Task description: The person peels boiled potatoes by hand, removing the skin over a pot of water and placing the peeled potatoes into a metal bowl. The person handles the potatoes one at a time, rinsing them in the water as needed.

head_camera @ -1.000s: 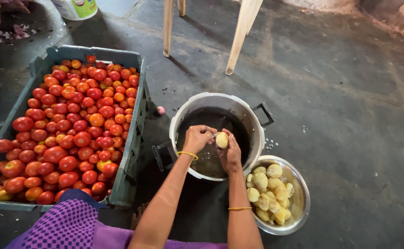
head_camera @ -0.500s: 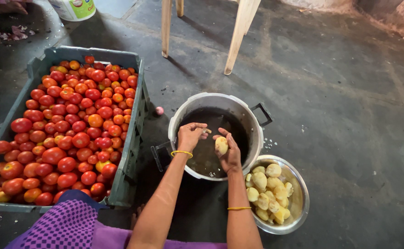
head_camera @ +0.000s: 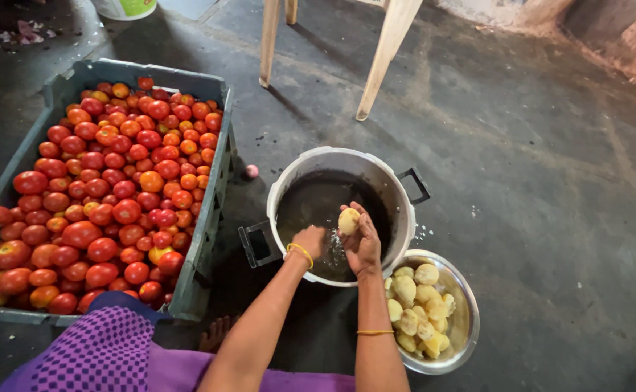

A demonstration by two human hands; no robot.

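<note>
Holding a pale, peeled potato (head_camera: 348, 221) over a large metal pot (head_camera: 405, 210), the right hand (head_camera: 363, 245) has its fingers wrapped around the lower side of it, so that the potato stands clear above the fingertips, just right of the frame's centre. The left hand (head_camera: 309, 240) sits just beside it, to the left, loosely curled with a yellow bangle (head_camera: 300, 252) at the wrist; whether it grips anything I cannot tell, since its fingers point down into the pot. Both hands hang over dark water inside the pot, which stands on the floor (head_camera: 535, 145) with a black handle at its upper right and another at its lower left.

Touching the pot's lower right edge is a shiny steel bowl (head_camera: 469, 319), heaped with more peeled potatoes (head_camera: 412, 290) of the same yellowish colour. A thin bangle also rings the right forearm near the bottom of the frame.

Filling the left half of the frame is a grey plastic crate (head_camera: 212, 218) loaded with red and orange tomatoes (head_camera: 107, 189). Between crate and pot, a single small pinkish thing (head_camera: 252, 171) lies on the floor; what it is I cannot tell. Purple checked cloth (head_camera: 100, 356) covers the lower left corner. At the top centre stand two pale wooden legs (head_camera: 383, 58), well apart from the pot.
</note>
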